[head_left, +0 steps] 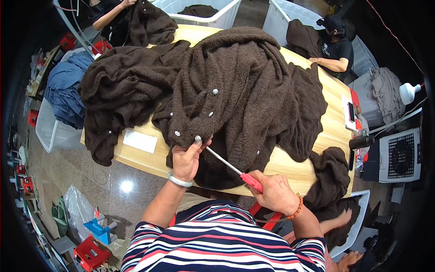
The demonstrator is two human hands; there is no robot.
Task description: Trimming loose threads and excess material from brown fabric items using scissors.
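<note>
A dark brown knitted garment lies heaped on the table before me, with several shiny silvery buttons along its edge. My left hand pinches the garment's near edge, thumb at a silvery button. In my right hand is a long thin metal-shafted tool with a pinkish-red handle. Its shaft slants up and left toward my left fingertips, where the tip is hidden. More brown knitwear is piled to the left.
The light wooden table carries a white card and a phone. A person works at the far right, another at the far left. A co-worker's arm reaches in at lower right. Blue cloth fills a left bin.
</note>
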